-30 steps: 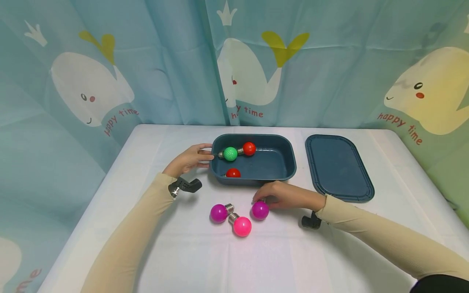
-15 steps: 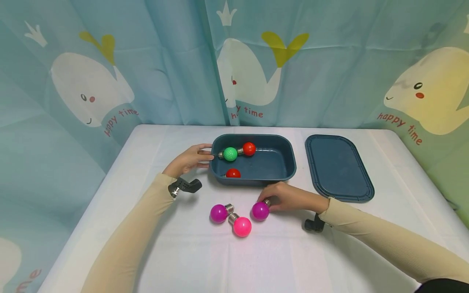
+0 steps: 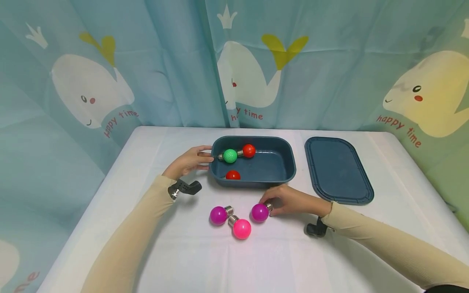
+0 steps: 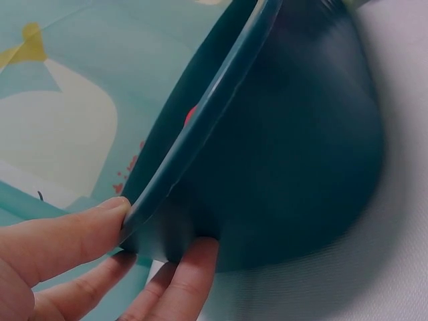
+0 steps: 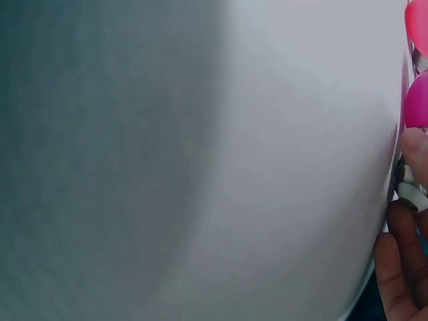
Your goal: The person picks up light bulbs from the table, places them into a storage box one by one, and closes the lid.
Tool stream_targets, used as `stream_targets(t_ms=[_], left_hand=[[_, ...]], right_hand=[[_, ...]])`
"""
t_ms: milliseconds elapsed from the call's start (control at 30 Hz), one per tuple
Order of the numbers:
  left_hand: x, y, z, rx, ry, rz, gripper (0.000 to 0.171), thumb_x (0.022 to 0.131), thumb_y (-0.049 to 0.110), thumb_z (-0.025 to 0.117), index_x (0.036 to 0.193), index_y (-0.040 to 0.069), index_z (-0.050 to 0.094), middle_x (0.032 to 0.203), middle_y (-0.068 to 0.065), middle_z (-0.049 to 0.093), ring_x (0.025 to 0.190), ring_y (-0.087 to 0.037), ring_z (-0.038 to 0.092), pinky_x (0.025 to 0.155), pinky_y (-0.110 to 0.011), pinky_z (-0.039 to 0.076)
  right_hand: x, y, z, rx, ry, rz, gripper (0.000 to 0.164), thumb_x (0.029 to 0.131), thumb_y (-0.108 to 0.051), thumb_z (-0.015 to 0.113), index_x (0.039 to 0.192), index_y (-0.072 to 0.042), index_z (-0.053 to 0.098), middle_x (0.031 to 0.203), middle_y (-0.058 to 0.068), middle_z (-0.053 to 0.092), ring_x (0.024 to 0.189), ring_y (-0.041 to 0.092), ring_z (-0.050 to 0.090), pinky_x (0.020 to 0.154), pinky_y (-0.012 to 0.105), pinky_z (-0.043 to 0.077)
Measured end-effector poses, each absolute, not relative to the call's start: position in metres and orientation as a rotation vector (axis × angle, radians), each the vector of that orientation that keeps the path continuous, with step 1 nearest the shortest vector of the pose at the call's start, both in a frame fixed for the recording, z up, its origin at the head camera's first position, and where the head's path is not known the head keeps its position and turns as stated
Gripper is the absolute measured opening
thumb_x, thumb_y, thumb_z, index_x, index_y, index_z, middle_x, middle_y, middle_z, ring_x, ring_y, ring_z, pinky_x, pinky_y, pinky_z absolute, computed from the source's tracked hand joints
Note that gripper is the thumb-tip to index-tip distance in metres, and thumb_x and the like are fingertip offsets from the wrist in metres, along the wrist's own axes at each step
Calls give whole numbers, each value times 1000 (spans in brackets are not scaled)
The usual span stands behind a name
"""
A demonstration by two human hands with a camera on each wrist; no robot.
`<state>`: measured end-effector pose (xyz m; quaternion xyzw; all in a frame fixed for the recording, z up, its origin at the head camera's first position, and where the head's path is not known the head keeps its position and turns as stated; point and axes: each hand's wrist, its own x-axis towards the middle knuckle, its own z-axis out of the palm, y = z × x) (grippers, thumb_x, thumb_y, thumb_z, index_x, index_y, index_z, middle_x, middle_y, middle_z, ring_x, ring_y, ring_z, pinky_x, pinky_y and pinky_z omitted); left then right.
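My right hand pinches a purple light bulb by its metal screw base, low over the cloth in front of the container. In the right wrist view the thumb and fingers surround that base at the right edge. My left hand touches the left end of the dark blue container with fingers fairly straight; in the left wrist view the fingertips meet its outer wall and rim. Inside lie a green bulb, a red bulb and another red bulb.
A second purple bulb and a pink bulb lie close together on the white-covered table, left of my right hand. The dark blue lid lies flat right of the container. A whale-print curtain hangs behind.
My right hand has shifted slightly right, and the purple bulb beside it has turned, its screw base now pointing right. The left hand and the container have stayed in place.
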<state>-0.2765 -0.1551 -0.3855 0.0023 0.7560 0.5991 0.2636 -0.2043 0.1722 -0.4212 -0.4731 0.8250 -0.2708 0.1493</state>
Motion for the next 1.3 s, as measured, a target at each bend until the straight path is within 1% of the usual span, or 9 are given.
stream_targets(t_ms=[267,533,800,1033,1300], left_hand=[[-277,-155,-386,-6,2049,1624,62,95,3,51,149,5,21,148,-24,32,131,-37,41,105,-47,43],[-278,-155,-388,-14,2049,1624,63,94,3,52,149,5,21,148,-24,33,131,-37,43,104,-46,44],[-277,-156,-387,-11,2044,1635,63,94,2,52,149,5,22,147,-24,34,130,-37,43,104,-47,44],[-276,-155,-386,-11,2046,1632,63,94,3,52,149,4,21,147,-24,33,130,-37,42,104,-46,44],[-277,-156,-387,-7,2041,1638,63,94,2,52,149,4,21,148,-24,33,131,-37,42,104,-47,44]], right_hand=[[-203,170,-421,-1397,2392,-769,31,75,-9,77,105,-9,69,101,2,70,89,8,62,80,21,56],[-204,174,-424,-1366,2394,-815,31,75,-12,78,105,-11,69,101,1,70,89,7,62,80,21,56],[-203,177,-422,-1275,2339,-969,31,75,-10,78,104,-8,70,100,5,71,87,5,63,79,24,57],[-203,179,-418,-1234,2317,-1004,31,75,-11,78,105,-8,71,100,5,72,85,3,62,78,25,57],[-204,183,-412,-1259,2297,-1044,30,76,-12,78,104,-6,71,101,7,72,86,4,64,78,26,58]])
